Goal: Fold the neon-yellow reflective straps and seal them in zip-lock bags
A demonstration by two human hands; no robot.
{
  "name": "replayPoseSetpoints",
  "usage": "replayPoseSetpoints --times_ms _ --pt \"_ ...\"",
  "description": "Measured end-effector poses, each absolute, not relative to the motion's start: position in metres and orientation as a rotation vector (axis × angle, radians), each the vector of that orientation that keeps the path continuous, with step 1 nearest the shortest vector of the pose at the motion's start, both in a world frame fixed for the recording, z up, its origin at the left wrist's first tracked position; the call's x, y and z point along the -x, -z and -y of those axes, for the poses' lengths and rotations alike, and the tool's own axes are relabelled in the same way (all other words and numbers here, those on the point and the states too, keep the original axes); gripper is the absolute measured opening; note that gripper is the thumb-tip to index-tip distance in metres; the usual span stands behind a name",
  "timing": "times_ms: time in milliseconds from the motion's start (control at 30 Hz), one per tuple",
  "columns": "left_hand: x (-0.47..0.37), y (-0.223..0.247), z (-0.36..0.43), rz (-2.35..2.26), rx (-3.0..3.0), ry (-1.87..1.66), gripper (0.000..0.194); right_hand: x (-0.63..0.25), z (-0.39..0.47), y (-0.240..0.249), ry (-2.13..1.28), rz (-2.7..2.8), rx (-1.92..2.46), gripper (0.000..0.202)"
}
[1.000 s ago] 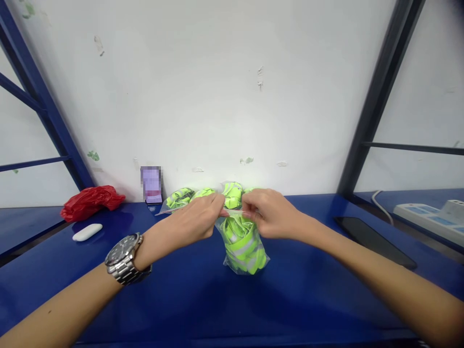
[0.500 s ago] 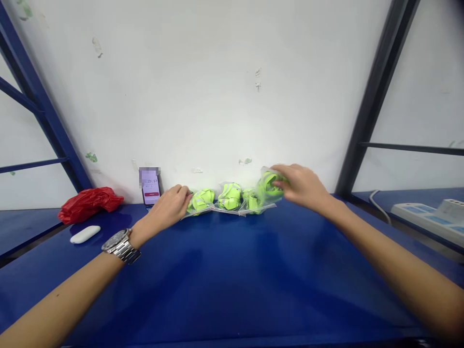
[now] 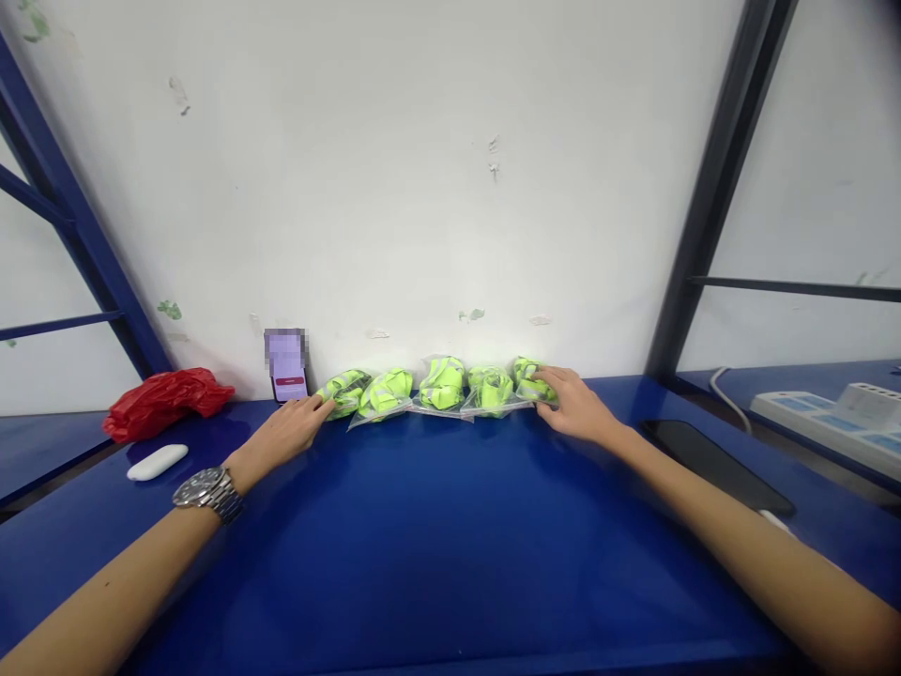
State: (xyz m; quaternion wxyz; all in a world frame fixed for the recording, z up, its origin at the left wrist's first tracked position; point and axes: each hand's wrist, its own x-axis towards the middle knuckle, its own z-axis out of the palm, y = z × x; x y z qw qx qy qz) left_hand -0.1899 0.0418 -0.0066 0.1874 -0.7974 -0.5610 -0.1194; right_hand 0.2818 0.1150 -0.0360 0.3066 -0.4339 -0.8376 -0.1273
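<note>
Several clear bags of neon yellow-green strap stand in a row at the back of the blue table [image 3: 436,526], against the wall. The leftmost bag [image 3: 346,390] touches the fingertips of my left hand [image 3: 288,432]; that hand lies low with its fingers extended. At the row's right end, my right hand [image 3: 573,406] has thumb and fingers around the edge of the rightmost bag [image 3: 529,380], which rests on the table. Between them sit a bag [image 3: 386,392], the middle bag [image 3: 442,383] and another bag [image 3: 489,390], untouched.
A phone [image 3: 287,364] leans on the wall left of the row. Further left are a red plastic bag [image 3: 165,402] and a white case [image 3: 158,462]. A black phone [image 3: 718,465] lies beyond my right forearm, near a power strip [image 3: 831,427].
My right hand has lowered its bag onto the table at the row's right end. My left hand has shifted left, and the leftmost bag and the black phone have come into view.
</note>
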Motion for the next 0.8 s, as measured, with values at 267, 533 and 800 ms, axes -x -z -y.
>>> replayPoseSetpoints --times_ms 267,533,800 --pt "0.152 -0.046 -0.033 1.852 1.726 1.050 0.019 -0.243 -0.088 0.007 0.307 1.939 0.965 0.021" --pt "0.039 -0.014 0.029 1.562 2.448 1.209 0.020 -0.171 -0.025 0.001 -0.544 2.210 0.657 0.025" --pt "0.013 0.010 0.040 1.549 2.892 1.023 0.020 -0.167 -0.011 0.026 -0.979 2.142 0.747 0.035"
